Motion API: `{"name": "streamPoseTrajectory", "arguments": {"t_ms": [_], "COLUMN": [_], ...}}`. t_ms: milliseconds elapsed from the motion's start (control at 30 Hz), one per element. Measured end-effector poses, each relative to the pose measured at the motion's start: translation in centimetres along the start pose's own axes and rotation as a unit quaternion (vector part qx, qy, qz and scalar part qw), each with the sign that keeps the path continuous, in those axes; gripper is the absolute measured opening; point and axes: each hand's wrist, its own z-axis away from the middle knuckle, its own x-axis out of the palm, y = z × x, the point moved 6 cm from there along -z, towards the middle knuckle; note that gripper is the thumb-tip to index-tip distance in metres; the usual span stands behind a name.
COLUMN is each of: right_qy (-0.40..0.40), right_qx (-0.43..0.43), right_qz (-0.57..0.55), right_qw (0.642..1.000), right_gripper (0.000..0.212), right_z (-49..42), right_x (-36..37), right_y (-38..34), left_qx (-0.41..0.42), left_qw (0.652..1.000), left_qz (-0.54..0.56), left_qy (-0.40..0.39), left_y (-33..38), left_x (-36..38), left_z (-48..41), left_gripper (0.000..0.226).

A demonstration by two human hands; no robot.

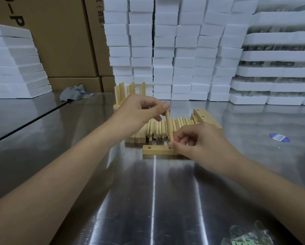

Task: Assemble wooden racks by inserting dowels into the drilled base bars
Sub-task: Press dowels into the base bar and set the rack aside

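Note:
A drilled wooden base bar point(157, 150) lies flat on the steel table, one open hole showing near its left end. A dowel point(169, 126) stands nearly upright over the bar's middle hole. My left hand point(139, 114) pinches the dowel's top end. My right hand point(197, 138) pinches the dowel's lower end at the hole and covers the bar's right part. Behind lie a row of loose dowels point(157, 128) and spare base bars point(203, 117). Finished racks point(127, 92) with upright dowels stand further back.
White foam blocks point(174, 50) are stacked high along the back, more foam point(15, 64) at the left, cardboard boxes point(63, 41) between. A grey rag point(73, 93), a blue sticker point(279, 137) and a plastic bag point(248, 236) lie on the shiny table point(148, 191).

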Motion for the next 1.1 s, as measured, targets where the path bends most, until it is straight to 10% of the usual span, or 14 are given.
{"name": "streamPoseTrajectory", "arguments": {"t_ms": [1100], "right_qy": [-0.083], "right_qx": [0.030], "right_qz": [0.147], "right_qw": [0.985], "right_gripper": [0.013], "right_z": [-0.3], "right_x": [0.1], "right_y": [2.3], "left_qx": [-0.035], "left_qw": [0.982], "left_qz": [-0.050], "left_qy": [-0.177], "left_y": [-0.4], "left_x": [-1.7], "left_z": [1.0], "left_gripper": [0.013]}}
